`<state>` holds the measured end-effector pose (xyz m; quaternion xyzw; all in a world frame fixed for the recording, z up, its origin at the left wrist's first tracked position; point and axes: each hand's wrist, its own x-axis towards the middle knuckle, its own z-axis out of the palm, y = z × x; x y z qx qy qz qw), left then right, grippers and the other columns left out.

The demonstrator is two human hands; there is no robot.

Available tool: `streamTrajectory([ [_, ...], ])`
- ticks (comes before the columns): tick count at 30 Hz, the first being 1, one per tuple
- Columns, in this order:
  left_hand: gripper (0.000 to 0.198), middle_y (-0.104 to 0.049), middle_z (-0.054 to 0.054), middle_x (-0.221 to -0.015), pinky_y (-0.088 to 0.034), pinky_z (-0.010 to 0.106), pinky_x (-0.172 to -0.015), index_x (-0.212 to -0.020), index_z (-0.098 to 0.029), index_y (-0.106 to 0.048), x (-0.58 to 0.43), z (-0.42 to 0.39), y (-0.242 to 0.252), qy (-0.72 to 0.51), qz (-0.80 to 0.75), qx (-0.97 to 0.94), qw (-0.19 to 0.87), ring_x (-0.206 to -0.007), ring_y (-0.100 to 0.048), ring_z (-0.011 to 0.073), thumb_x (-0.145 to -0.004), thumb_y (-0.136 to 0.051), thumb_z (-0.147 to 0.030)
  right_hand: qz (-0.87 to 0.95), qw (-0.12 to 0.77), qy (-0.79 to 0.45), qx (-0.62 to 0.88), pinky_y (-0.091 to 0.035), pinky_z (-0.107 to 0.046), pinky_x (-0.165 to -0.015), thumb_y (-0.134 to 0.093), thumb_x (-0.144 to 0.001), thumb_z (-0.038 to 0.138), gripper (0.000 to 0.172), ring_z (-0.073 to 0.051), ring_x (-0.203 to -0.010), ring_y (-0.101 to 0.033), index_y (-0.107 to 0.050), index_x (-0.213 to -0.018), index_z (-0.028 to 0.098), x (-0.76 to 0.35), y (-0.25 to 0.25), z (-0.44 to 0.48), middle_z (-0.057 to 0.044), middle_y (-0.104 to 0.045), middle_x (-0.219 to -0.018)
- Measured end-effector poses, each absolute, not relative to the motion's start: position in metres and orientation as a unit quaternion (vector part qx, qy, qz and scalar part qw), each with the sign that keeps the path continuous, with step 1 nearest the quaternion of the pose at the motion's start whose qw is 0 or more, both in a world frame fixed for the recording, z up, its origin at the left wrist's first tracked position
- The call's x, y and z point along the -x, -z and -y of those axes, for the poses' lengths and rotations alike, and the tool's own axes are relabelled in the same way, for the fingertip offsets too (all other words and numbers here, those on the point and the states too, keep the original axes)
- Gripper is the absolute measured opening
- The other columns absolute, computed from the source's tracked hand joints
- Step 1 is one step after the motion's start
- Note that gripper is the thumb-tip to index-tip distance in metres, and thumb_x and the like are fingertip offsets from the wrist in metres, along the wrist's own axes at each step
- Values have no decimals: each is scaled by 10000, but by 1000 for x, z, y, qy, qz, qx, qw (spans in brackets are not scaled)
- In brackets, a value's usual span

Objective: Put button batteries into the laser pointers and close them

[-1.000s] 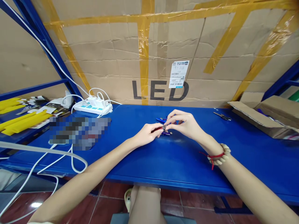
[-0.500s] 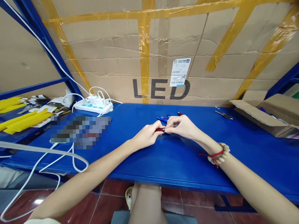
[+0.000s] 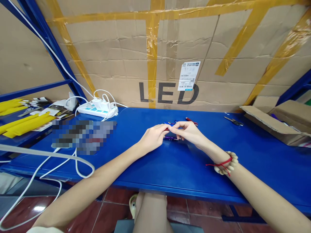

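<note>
Over the middle of the blue table, my two hands meet fingertip to fingertip. My left hand (image 3: 153, 138) is closed around a slim red pen (image 3: 166, 129), of which only a short stretch shows between the fingers. The thumb and forefinger of my right hand (image 3: 188, 131) pinch at the pen's right end; the tip itself is hidden. Lying on the table just below the hands is a dark purple pen (image 3: 170, 138). Behind the fingers are a blue pen (image 3: 168, 123), partly covered, and a red pen (image 3: 191, 121).
A white power strip (image 3: 97, 110) with plugs and cables stands at the back left, near blurred items (image 3: 84, 136). Keys (image 3: 233, 121) lie back right, beside an open cardboard box (image 3: 274, 121). A large taped carton (image 3: 116, 61) walls off the back.
Both hands have risen slightly away from me, with the red pen between them. More of the purple pen and of the rear red pen now shows.
</note>
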<state>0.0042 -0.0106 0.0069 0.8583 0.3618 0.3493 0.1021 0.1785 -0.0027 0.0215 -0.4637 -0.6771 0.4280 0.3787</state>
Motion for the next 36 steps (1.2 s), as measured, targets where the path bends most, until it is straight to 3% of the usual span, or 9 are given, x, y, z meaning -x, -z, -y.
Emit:
streamTrajectory([
  [6,206,-672,39,-968,-462,261,-712,-994,-184,-573,-7,13,-12,-338,-410,-833,153,-830,-629,171,-913,-389,-228,778,449,-160,410,-417,-240,-510,-722,-662,447,344,-79,-508,-495,-692,-873,176,-188,-24,-1,-23,-622,-777],
  [10,223,-666,14,-905,-446,243,-677,-988,-200,-570,-5,12,-11,-310,-411,-836,188,-793,-620,160,-922,-369,-267,840,411,-90,343,-428,-237,-539,-625,-787,390,214,-83,-550,-518,-720,-862,214,-195,-23,-4,-28,-625,-822],
  [14,227,-669,16,-891,-456,254,-690,-1004,-201,-563,-5,13,-9,-256,-422,-848,193,-783,-624,165,-921,-364,-273,865,379,-30,328,-427,-240,-552,-609,-804,381,190,-115,-645,-569,-734,-826,240,-200,-19,-7,-33,-627,-844],
  [20,223,-663,33,-1028,-482,294,-753,-1037,-212,-528,-3,16,-9,-216,-422,-868,148,-917,-636,199,-935,-336,-267,865,397,-53,301,-469,-268,-602,-605,-797,419,234,-127,-628,-582,-737,-753,231,-200,-14,-9,-37,-623,-771],
  [26,192,-649,57,-1061,-490,301,-796,-1045,-199,-498,4,14,-5,-194,-382,-898,100,-989,-625,212,-938,-345,-245,862,414,-103,275,-461,-248,-505,-606,-796,401,212,-121,-570,-577,-735,-711,256,-195,-9,-11,-33,-619,-708],
  [36,239,-644,91,-1097,-505,336,-809,-1148,-171,-425,0,9,4,-220,-379,-887,147,-995,-623,204,-945,-330,-255,840,385,-137,358,-461,-340,-539,-637,-689,579,330,-180,-548,-573,-739,-572,288,-197,-12,-20,-105,-625,-628],
])
